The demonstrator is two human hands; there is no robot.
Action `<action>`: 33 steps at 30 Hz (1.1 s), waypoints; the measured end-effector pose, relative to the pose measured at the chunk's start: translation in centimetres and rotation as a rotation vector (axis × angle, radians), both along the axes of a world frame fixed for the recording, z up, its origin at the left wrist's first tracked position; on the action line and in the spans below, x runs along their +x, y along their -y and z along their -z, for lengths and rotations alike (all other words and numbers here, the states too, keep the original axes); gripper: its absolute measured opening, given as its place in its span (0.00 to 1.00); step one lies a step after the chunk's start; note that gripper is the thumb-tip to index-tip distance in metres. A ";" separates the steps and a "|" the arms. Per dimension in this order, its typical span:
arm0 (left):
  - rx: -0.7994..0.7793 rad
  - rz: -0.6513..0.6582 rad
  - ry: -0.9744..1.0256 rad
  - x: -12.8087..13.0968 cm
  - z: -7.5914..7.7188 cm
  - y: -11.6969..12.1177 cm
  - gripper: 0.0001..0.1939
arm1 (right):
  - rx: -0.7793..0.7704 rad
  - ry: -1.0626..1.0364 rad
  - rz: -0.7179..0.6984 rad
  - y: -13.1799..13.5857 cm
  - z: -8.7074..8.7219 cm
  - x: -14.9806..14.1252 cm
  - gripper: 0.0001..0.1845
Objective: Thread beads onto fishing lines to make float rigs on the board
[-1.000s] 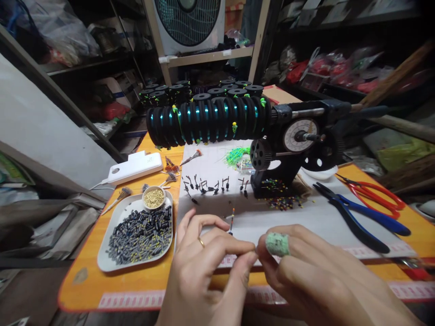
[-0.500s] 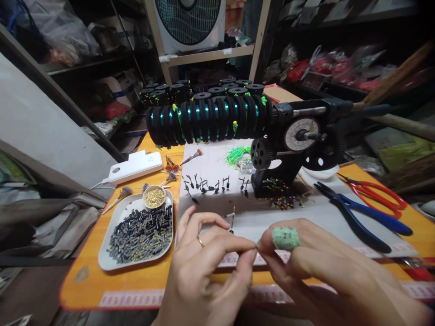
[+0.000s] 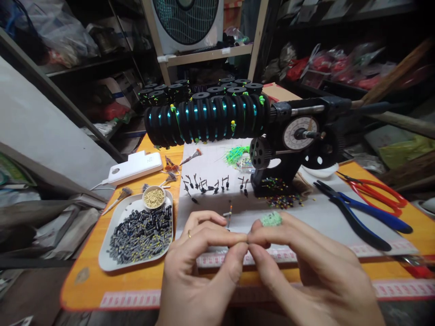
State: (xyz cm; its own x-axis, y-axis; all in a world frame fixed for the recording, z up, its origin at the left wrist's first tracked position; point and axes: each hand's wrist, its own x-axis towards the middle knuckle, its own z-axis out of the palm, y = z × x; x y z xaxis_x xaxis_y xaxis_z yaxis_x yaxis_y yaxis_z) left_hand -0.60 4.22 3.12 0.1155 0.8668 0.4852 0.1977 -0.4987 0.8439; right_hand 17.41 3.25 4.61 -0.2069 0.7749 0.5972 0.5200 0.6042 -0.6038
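Observation:
My left hand [image 3: 200, 267] and my right hand [image 3: 306, 267] meet over the front of the orange table [image 3: 88, 285], thumbs and forefingers pinched together tip to tip. Whatever they pinch is too small to make out. A ring sits on my left hand, and a green wrap [image 3: 271, 220] covers a right fingertip. Just beyond the fingers a small float with a red and yellow tip [image 3: 229, 213] stands on the white sheet [image 3: 306, 217]. A row of small black pieces [image 3: 210, 184] lies farther back on the sheet.
A line-winding machine [image 3: 299, 140] carries a row of black spools [image 3: 207, 120] with teal line. A white tray [image 3: 112, 265] holds several black tubes and a cup of gold beads [image 3: 154, 197]. Blue pliers [image 3: 360, 219], red scissors [image 3: 377, 194] lie right; a white power bank [image 3: 134, 166] left.
Both hands have drawn slightly away from me and closer together, so the pinched fingertips now touch. My right hand has turned, moving the green wrap to the left and farther back.

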 end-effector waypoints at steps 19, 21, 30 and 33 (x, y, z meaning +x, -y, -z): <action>0.505 -0.084 -0.643 -1.6 -0.4 0.2 0.24 | 0.124 -0.019 -0.097 -1.2 -0.9 -0.1 0.10; 0.525 -0.052 -0.666 -1.9 -0.8 0.2 0.25 | 0.056 -0.064 -0.137 -1.2 -1.1 0.1 0.09; 0.261 -0.016 -0.415 -0.8 -0.3 0.1 0.16 | 0.056 0.026 -0.231 -1.2 -0.5 0.8 0.11; 0.025 -0.025 -0.041 0.5 0.6 0.4 0.14 | 0.080 0.035 -0.201 -1.3 -0.4 0.2 0.12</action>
